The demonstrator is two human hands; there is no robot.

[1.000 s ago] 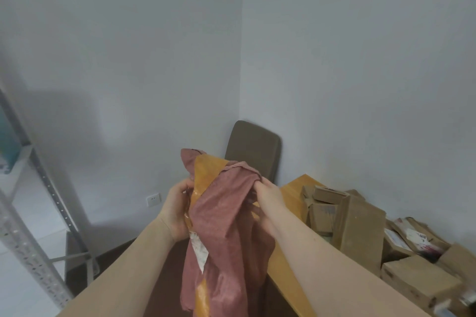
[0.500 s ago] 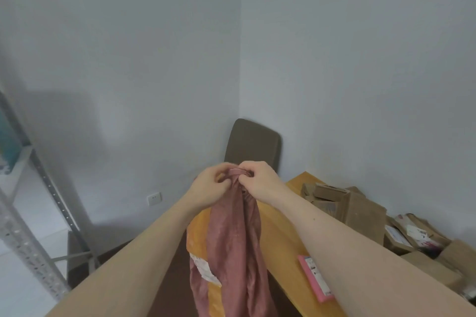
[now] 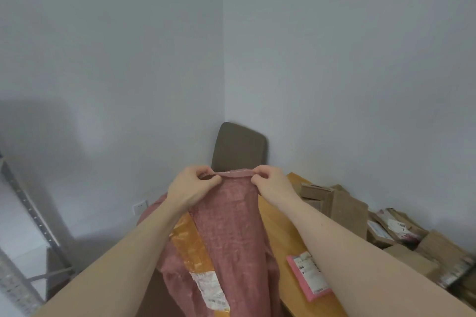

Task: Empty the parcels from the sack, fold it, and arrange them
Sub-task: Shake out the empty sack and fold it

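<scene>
A reddish-pink woven sack [image 3: 229, 226] with an orange tape strip and a white label hangs in front of me. My left hand [image 3: 190, 185] pinches its top edge on the left. My right hand [image 3: 270, 183] pinches the same edge on the right, so a short stretch of hem is pulled taut between them. Brown cardboard parcels [image 3: 342, 203] lie piled on the wooden table [image 3: 280, 237] to the right. A flat pink parcel [image 3: 309, 275] with a white label lies on the table near my right forearm.
A brown chair back [image 3: 239, 147] stands in the room corner behind the sack. A grey metal shelf frame [image 3: 28, 213] runs along the left side. More parcels [image 3: 401, 234] crowd the table's right end by the wall.
My hands have moved apart along the sack's top edge, spreading the hem that was bunched between them. One second ago the sack was crumpled in both hands.
</scene>
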